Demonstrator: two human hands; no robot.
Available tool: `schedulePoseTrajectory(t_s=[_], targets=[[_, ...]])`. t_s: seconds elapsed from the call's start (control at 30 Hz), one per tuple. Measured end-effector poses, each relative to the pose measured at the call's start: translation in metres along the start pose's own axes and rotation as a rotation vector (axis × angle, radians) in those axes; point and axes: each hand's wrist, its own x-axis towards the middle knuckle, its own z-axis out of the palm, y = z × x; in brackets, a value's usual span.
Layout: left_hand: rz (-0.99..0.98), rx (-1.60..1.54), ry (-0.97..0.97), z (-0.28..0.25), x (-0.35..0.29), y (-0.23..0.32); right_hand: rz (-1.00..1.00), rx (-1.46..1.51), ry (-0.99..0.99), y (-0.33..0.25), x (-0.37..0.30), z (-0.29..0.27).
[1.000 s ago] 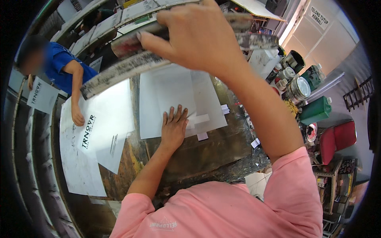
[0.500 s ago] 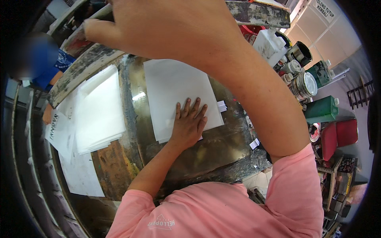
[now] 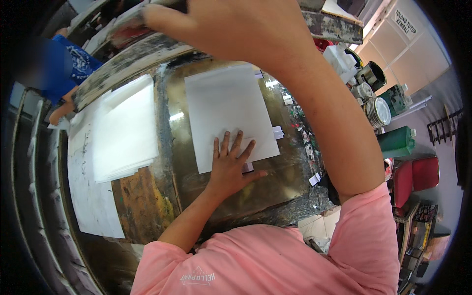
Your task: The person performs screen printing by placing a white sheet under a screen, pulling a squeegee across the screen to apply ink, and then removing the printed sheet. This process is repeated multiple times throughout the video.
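Here's your left hand (image 3: 228, 164), spread wide and gripping nothing, fingers laid on the lower part of the white sheet (image 3: 226, 105), thumb out past its bottom edge over the brown board (image 3: 236, 199). Up top, your right hand (image 3: 236, 27) hangs large and close to the lens, thumb stretched left, beside the paint-stained wooden bar (image 3: 128, 64); its fingers run out of view, so I can't tell whether they're clasping anything. The sheet lies on the board, its right edge meeting a folded paper tab (image 3: 278, 132), another tab (image 3: 248, 167) at its lower edge by your thumb. Left of it, a strip of glossy board and a dark seam give you room before the stack of white sheets (image 3: 125, 130); below, more bare board runs toward your shirt (image 3: 265, 260). On the right, your forearm (image 3: 334, 118) slants over the paint-flecked table edge. Beyond it crowd the cans (image 3: 377, 113), a green jug (image 3: 396, 141) and a red chair (image 3: 418, 178). Over on the left, a co-worker in blue (image 3: 83, 64) reaches in at the table's far corner, near the racks (image 3: 54, 196).
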Motion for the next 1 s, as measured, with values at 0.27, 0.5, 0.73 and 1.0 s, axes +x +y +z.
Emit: schedulePoseTrajectory(t_s=[0.27,0.5,0.73,1.0], targets=[[-0.337,-0.22,0.39,-0.093,-0.003,-0.013,-0.086,-0.134,0.389,0.006,-0.011,0.032],[-0.501,-1.119,0.579,-0.178,-0.08,-0.066,-0.064,-0.127,-0.105,-0.025,-0.131,0.056],[-0.697,-0.178,0.357,-0.063,-0.138,-0.069,0.1,0.226,-0.489,-0.038,-0.236,0.141],[-0.695,-0.07,0.246,-0.048,-0.149,-0.078,-0.007,0.136,-0.295,-0.016,-0.241,0.217]])
